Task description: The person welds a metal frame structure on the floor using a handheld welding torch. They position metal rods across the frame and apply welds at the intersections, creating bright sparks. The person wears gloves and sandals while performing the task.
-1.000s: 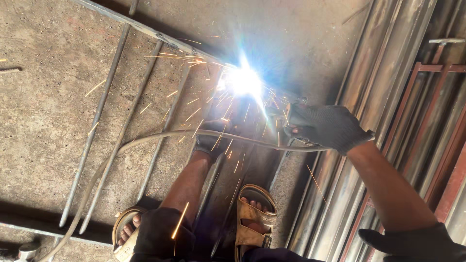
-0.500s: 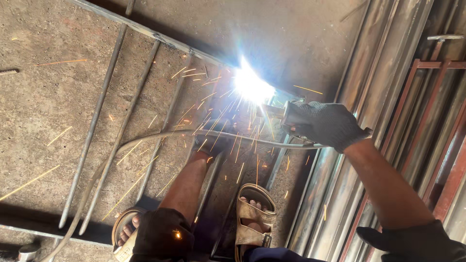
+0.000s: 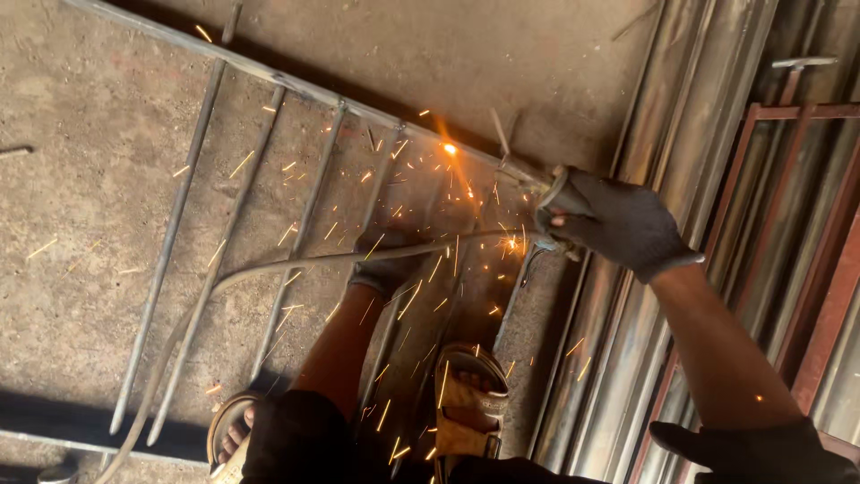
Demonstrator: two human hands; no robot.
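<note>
A frame of thin steel rods [image 3: 300, 215] welded to a long steel bar [image 3: 296, 87] lies on the concrete floor. My right hand [image 3: 614, 222], in a dark glove, grips a welding electrode holder [image 3: 548, 204] at the bar's right end, with its grey cable [image 3: 296, 264] trailing down to the left. An orange glowing spot [image 3: 448, 148] sits on the bar just left of the holder, and sparks scatter below it. My left hand [image 3: 385, 267], also gloved, rests on a rod under the cable; its grip is unclear.
My two sandalled feet [image 3: 466, 408] [image 3: 228, 435] stand at the near end of the rods. A stack of long shiny metal tubes [image 3: 618, 358] lies along the right, with a red-brown metal frame [image 3: 811, 112] beyond. A loose rod [image 3: 13, 152] lies far left.
The blinding white arc has gone out, leaving a small orange glow and falling sparks. My right hand with the holder has drawn slightly away from the joint. The left hand has stayed put.
</note>
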